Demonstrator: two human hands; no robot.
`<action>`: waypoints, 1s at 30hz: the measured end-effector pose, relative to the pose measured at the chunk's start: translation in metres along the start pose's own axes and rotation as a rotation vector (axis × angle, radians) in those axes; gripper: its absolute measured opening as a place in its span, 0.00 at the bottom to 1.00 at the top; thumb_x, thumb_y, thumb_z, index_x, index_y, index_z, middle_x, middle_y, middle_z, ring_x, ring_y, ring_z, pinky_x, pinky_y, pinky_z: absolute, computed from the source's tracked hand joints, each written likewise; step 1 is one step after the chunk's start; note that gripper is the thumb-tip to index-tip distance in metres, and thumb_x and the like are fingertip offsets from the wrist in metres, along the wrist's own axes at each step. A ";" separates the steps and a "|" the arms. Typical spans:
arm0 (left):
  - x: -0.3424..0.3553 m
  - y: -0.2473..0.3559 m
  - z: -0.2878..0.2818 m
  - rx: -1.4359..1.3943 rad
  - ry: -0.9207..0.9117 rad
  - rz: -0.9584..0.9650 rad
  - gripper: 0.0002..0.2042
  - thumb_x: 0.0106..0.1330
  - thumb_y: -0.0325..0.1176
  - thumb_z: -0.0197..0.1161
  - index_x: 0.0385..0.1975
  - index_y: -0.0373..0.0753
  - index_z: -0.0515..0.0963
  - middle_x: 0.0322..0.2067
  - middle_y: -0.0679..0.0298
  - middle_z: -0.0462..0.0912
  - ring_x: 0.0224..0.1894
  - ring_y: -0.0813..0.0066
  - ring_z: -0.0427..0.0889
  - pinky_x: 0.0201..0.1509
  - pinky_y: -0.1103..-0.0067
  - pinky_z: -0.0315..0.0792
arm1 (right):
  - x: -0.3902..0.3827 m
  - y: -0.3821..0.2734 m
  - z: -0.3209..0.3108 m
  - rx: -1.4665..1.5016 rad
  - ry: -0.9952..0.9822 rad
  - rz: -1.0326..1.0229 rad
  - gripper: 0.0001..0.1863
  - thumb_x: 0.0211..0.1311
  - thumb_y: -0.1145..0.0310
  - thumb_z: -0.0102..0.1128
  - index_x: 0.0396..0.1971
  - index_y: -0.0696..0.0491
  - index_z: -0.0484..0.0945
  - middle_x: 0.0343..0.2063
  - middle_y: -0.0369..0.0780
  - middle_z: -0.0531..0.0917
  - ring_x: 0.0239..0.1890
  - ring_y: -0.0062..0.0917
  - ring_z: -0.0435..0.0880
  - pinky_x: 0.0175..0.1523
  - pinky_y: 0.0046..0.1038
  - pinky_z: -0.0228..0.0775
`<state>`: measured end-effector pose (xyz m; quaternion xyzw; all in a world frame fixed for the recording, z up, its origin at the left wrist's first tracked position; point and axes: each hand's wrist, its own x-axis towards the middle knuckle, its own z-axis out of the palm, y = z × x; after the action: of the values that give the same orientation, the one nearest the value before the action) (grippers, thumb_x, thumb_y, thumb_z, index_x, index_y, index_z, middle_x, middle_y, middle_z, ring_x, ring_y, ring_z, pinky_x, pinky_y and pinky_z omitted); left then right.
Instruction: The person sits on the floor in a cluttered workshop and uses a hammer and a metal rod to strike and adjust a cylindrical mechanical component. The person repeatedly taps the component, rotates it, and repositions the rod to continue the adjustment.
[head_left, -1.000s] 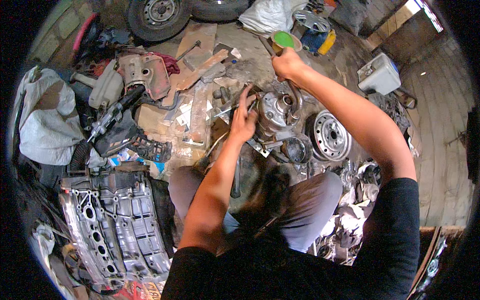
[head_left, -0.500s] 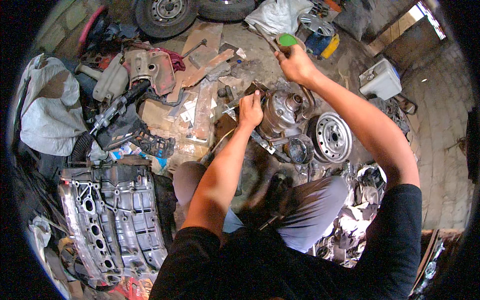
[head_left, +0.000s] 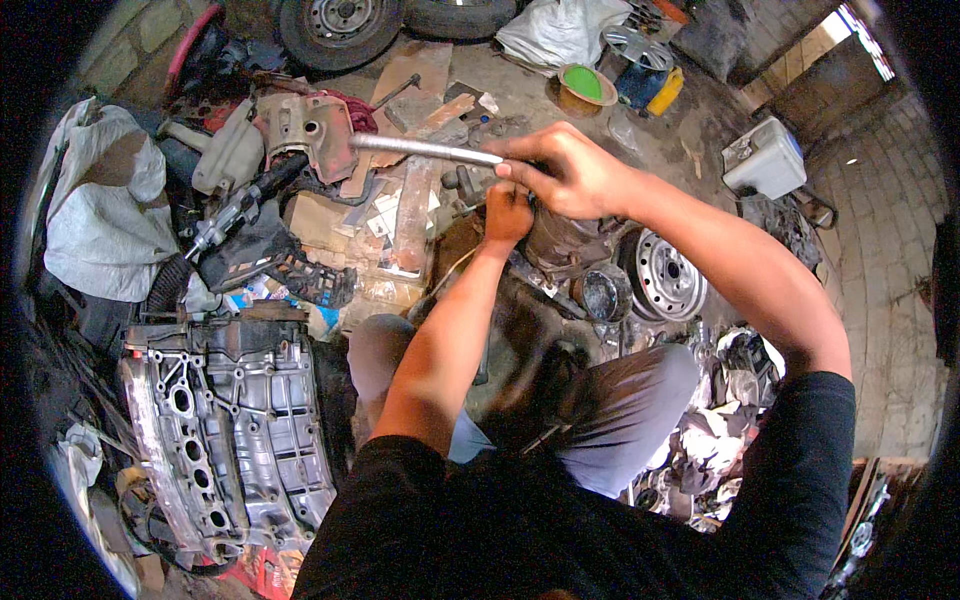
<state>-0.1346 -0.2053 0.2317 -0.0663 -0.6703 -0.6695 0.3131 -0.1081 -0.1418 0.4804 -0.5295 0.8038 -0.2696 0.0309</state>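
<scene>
My right hand point(head_left: 570, 175) is closed on a long metal bar point(head_left: 430, 149), held crosswise high over the work and pointing left; the bar is blurred toward its far end. Just below it, my left hand point(head_left: 505, 215) is closed at the upper left of a grimy metal housing point(head_left: 565, 245); what its fingers grip is hidden. My right hand covers much of the housing's top. A small round container with dark, shiny contents point(head_left: 600, 296) sits at the housing's lower right, beside a silver steel wheel rim point(head_left: 665, 275).
An aluminium engine part point(head_left: 260, 430) lies at lower left. Car parts point(head_left: 305, 135), cardboard point(head_left: 310, 220) and a white sack point(head_left: 100, 230) cover the left. Tyres point(head_left: 340, 50), a green-topped bowl point(head_left: 580, 85) and a yellow jug point(head_left: 665, 90) stand at the back, a pale tank point(head_left: 760, 155) at right.
My right hand has moved down and toward me with the bar, which has swung from pointing away to lying crosswise, leftward. My left hand has closed and shifted slightly right.
</scene>
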 end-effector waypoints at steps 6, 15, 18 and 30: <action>0.009 0.054 -0.006 -0.300 -0.159 0.067 0.16 0.68 0.39 0.55 0.26 0.32 0.81 0.22 0.55 0.82 0.27 0.67 0.81 0.34 0.68 0.74 | -0.037 -0.016 -0.004 -0.023 -0.080 -0.107 0.15 0.65 0.71 0.57 0.49 0.62 0.80 0.34 0.53 0.84 0.38 0.49 0.84 0.43 0.42 0.75; 0.002 0.025 0.002 0.146 -0.091 -0.201 0.20 0.74 0.40 0.48 0.35 0.31 0.84 0.31 0.42 0.83 0.37 0.43 0.84 0.42 0.62 0.75 | -0.090 -0.061 0.010 -0.144 0.004 -0.256 0.15 0.50 0.70 0.66 0.41 0.53 0.84 0.29 0.38 0.79 0.29 0.32 0.77 0.35 0.32 0.65; 0.004 0.032 0.002 0.261 -0.148 -0.236 0.20 0.74 0.39 0.48 0.35 0.30 0.84 0.30 0.43 0.84 0.37 0.44 0.84 0.42 0.63 0.74 | -0.126 -0.087 0.013 -0.070 0.020 -0.071 0.14 0.56 0.62 0.64 0.41 0.50 0.83 0.35 0.38 0.79 0.44 0.34 0.78 0.56 0.43 0.61; 0.004 0.020 -0.005 0.271 -0.059 -0.094 0.21 0.74 0.40 0.48 0.36 0.28 0.84 0.22 0.44 0.80 0.27 0.48 0.81 0.35 0.64 0.71 | -0.222 -0.157 0.025 0.726 0.281 0.947 0.45 0.59 0.78 0.54 0.73 0.53 0.39 0.67 0.56 0.58 0.67 0.44 0.63 0.71 0.42 0.53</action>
<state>-0.1260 -0.2093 0.2505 -0.0117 -0.7658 -0.5847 0.2675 0.1282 -0.0053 0.4804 -0.0296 0.8050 -0.5503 0.2195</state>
